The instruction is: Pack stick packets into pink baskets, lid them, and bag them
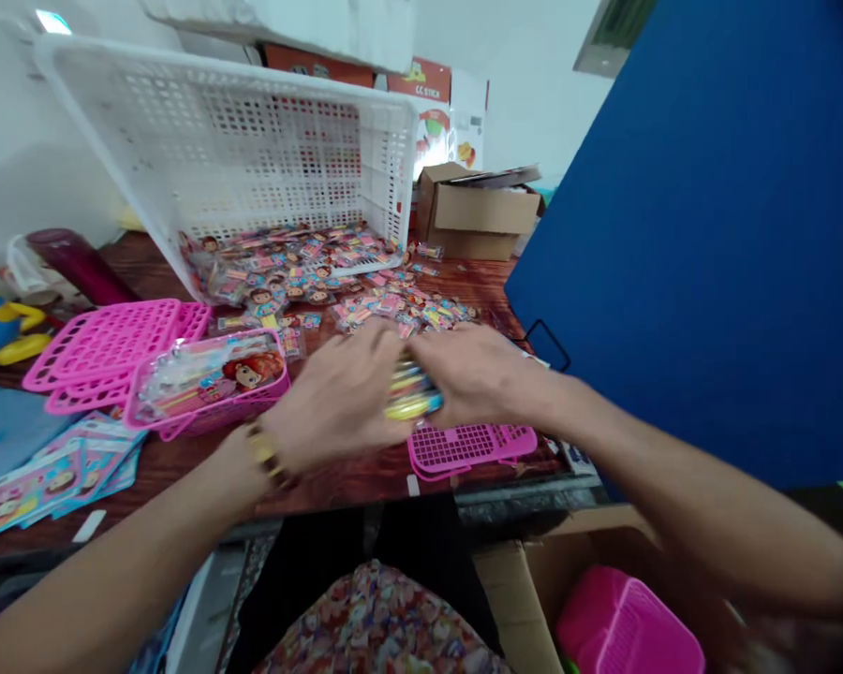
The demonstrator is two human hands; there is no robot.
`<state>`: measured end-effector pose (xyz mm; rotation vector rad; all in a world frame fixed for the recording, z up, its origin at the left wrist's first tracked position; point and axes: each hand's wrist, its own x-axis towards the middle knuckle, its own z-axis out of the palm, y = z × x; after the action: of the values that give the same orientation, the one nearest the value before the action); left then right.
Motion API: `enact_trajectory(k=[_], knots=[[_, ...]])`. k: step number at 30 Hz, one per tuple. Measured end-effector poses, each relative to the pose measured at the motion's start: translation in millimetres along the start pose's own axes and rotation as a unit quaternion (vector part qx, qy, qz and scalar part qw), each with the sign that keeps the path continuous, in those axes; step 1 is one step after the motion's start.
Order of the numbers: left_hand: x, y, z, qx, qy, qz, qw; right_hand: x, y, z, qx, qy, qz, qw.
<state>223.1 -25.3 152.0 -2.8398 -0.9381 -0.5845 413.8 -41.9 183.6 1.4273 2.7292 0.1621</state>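
My left hand (344, 388) and my right hand (478, 374) are closed from both sides around a stack of small colourful packets (413, 398), its yellow and blue edges showing between them. Motion blurs the fingers, and most of the stack is covered. Below my right hand lies a pink plastic lid or tray with a grid (456, 449). Beyond my hands, many small clear-wrapped packets with cartoon faces (393, 304) are spread on the dark wooden table. A pink basket (211, 417) filled with bagged items stands left of my left hand.
A large white perforated crate (225, 70), tipped on its side, spills packets at the back. Pink grid lids (112, 342) and printed cards (63, 477) lie left. A cardboard box (481, 220) stands behind; a blue panel (695, 234) rises right. Pink baskets (625, 627) sit in a box below.
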Motion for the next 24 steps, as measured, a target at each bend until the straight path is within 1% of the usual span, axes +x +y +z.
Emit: enact_trajectory(k=[1,2,3,5,7,10,12,14,16,18,19,20,21,22,23,24], knots=[[22.7,11.6,7.9,-0.014,-0.003,0.013,1.000,-16.1,17.9,-1.5,-0.014,-0.012,0.026,1.000],[42.1,22.0,18.7,-0.027,-0.007,0.021,0.999,-30.2,34.0,0.5,-0.019,-0.037,0.045,0.998],[57.3,30.9,31.5,-0.043,-0.018,0.024,0.999,-41.9,47.8,5.6,-0.017,-0.063,0.062,0.996],[74.2,43.9,59.4,-0.077,-0.056,0.025,0.995,-57.3,67.0,22.7,0.002,-0.114,0.079,0.990],[75.4,50.0,85.5,-0.111,-0.102,0.005,0.989,-61.8,75.8,43.7,0.036,-0.156,0.076,0.984],[62.8,50.1,114.5,-0.131,-0.152,-0.028,0.979,-54.6,76.1,73.0,0.091,-0.190,0.048,0.976],[54.0,48.2,125.5,-0.124,-0.164,-0.035,0.978,-46.5,73.2,90.0,0.113,-0.193,0.028,0.974],[47.1,46.3,129.0,-0.113,-0.172,-0.030,0.978,-39.7,70.5,106.7,0.129,-0.191,0.016,0.973],[39.1,43.4,125.8,-0.103,-0.177,-0.015,0.979,-35.9,68.5,122.9,0.153,-0.199,0.010,0.968],[25.7,37.5,119.3,-0.101,-0.150,0.004,0.984,-35.6,67.1,135.5,0.169,-0.215,0.016,0.962],[16.3,33.2,116.5,-0.107,-0.120,0.003,0.987,-36.7,66.5,139.0,0.172,-0.225,0.025,0.959],[5.1,28.6,115.1,-0.121,-0.080,-0.015,0.989,-38.4,66.0,140.1,0.173,-0.231,0.035,0.957],[-7.2,23.9,115.3,-0.146,-0.041,-0.055,0.987,-40.5,65.3,138.9,0.172,-0.233,0.045,0.956],[-20.1,20.0,117.2,-0.182,-0.006,-0.110,0.977,-42.8,64.5,135.7,0.167,-0.228,0.055,0.958],[-32.5,17.5,120.6,-0.228,0.014,-0.170,0.959,-45.0,63.4,131.2,0.156,-0.215,0.064,0.962],[-43.7,16.9,125.0,-0.275,0.014,-0.218,0.936,-46.9,61.9,126.5,0.139,-0.195,0.070,0.969]])
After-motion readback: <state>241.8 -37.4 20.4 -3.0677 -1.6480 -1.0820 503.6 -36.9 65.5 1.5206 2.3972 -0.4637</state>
